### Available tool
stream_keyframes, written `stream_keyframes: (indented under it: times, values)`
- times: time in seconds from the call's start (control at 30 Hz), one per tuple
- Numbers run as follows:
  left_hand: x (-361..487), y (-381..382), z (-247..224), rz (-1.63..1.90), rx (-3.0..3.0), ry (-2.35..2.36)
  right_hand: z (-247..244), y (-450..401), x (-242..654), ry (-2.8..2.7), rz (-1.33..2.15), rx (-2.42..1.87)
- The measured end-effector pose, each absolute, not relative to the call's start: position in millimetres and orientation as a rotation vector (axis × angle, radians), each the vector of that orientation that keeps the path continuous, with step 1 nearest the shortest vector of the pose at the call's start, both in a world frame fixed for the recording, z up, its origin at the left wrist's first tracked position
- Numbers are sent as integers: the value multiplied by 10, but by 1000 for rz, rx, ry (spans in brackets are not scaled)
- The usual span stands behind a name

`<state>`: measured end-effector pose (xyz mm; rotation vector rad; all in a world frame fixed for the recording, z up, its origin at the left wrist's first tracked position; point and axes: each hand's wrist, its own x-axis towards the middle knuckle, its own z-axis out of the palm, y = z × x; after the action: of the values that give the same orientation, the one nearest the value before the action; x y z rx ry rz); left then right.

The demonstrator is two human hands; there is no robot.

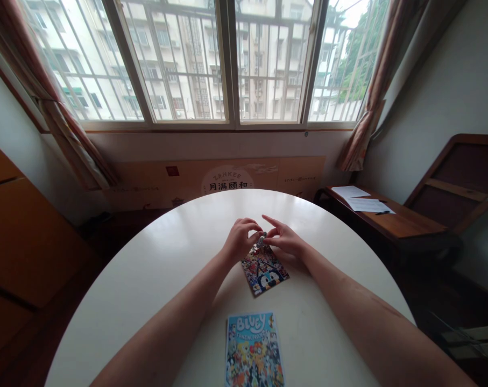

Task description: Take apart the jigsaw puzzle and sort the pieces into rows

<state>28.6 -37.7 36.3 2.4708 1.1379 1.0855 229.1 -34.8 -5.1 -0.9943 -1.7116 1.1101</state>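
Window, wide, metal-framed [232, 80]: barred outside, facing apartment buildings.
Table, round, white [147, 301]: before the window.
Panel, printed, tan [147, 174]: low against the wall, lettered, partly hidden behind the table.
Bench, wooden [413, 220]: at right, bearing loose papers [368, 205].
Booklet, light blue cover [255, 349]: flat on the table at the near side, titled "Bluey", cut off by the lower edge of view.
Card, rectangular, densely coloured [263, 271]: on the table beyond the booklet, set askew, blue dog's face at the near end.
Right hand [286, 239]: over the card's far end; one finger extended, thumb and another fingertip close together.
Left hand [241, 236]: opposite, thumb and fingers curled inward; cannot tell whether either hand grips.
Bits, small, silvery grey [262, 237]: between both hands' fingertips, at the card's far end.
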Motion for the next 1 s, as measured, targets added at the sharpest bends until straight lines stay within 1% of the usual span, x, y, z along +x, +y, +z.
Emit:
stream_keyframes:
  times: [0.1,0.17,0.37,0.5,0.77,0.87,1.0]
  values:
    - [247,-333,420,1178,2382,1259,-61,-338,2301,-1728,1068,-995]
    - [173,-276,438,1155,2332,1401,-60,-340,2301,-1741,1032,-1009]
    - [-123,-134,368,855,2285,1913,-82,-355,2278,-1723,1062,-1014]
    - [-204,-135,307,645,2287,2061,-120,-348,2265,-1664,1111,-1021]
    - [-202,-195,307,680,2298,2060,-110,-385,2225,-1589,1166,-1052]
    - [-163,-222,404,698,2356,1889,-95,-411,2212,-1575,1185,-1066]
    - [-129,-220,535,532,2372,1663,-82,-428,2210,-1582,1179,-1083]
